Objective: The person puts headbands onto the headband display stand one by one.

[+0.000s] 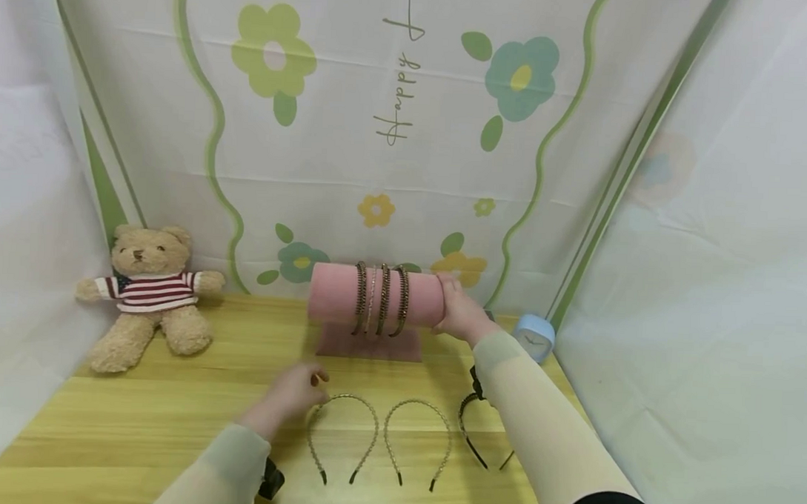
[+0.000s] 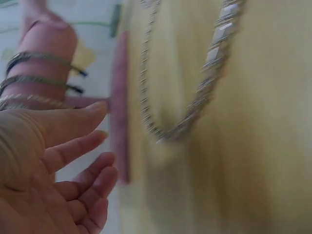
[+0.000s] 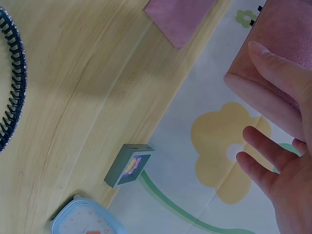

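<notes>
A pink padded roll on a stand stands at the back of the table, with several headbands around its middle. My right hand grips the roll's right end; in the right wrist view its thumb lies along the padded surface. My left hand, fingers loosely bent, holds nothing beside the top of a pale beaded headband. In the left wrist view that headband looks blurred, to the right of the fingertips. A second pale headband lies alongside, and a dark headband is partly hidden by my right sleeve.
A teddy bear in a striped shirt sits at the left back. On the right stand a light blue clock and a small dark box at the back edge. Printed fabric hangs behind the wooden table.
</notes>
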A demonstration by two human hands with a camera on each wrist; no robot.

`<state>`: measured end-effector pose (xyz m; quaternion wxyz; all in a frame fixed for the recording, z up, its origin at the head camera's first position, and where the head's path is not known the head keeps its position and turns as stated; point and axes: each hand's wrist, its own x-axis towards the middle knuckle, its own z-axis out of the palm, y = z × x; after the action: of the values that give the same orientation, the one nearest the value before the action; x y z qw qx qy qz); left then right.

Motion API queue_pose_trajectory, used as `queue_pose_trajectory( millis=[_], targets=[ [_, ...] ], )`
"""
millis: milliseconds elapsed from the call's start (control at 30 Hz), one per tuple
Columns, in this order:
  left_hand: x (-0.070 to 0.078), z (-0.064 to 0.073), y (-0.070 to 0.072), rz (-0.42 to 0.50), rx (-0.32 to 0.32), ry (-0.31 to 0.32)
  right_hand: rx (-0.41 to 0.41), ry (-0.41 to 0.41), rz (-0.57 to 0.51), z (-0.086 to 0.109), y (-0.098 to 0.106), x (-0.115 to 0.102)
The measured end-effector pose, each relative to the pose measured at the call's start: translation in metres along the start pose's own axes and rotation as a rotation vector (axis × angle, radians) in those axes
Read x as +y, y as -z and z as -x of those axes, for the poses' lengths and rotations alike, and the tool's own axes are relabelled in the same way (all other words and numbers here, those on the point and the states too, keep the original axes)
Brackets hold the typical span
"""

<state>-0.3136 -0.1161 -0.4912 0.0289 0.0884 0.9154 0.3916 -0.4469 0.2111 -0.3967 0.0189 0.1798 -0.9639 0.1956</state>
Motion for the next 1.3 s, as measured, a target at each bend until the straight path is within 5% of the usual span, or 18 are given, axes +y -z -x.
queue_pose_trajectory(
  millis=[133,333,533,800,900,1133,1300],
  targets=[
    [-0.004,-0.002,-0.018,-0.026,-0.018,-0.023,0.009,0.01,0.002,-0.002,-0.002,0.003],
    [-0.013,-0.008,-0.034,-0.057,0.038,-0.036,0.008,0.008,-0.001,-0.005,-0.004,0.008],
    [-0.019,-0.012,-0.041,-0.072,0.082,-0.037,0.012,0.015,-0.007,-0.005,-0.004,0.008],
    [-0.021,-0.012,-0.043,-0.033,0.059,-0.028,0.018,0.009,-0.014,-0.004,-0.004,0.007],
    [-0.02,-0.011,-0.038,0.061,0.014,-0.009,0.017,0.009,-0.014,-0.004,-0.005,0.008],
    [-0.024,-0.01,-0.019,0.526,-0.222,-0.003,0.004,-0.001,-0.012,-0.004,-0.005,0.008],
    [-0.026,-0.008,-0.003,0.685,-0.332,0.077,-0.002,-0.016,-0.002,-0.006,-0.006,0.009]
  ],
)
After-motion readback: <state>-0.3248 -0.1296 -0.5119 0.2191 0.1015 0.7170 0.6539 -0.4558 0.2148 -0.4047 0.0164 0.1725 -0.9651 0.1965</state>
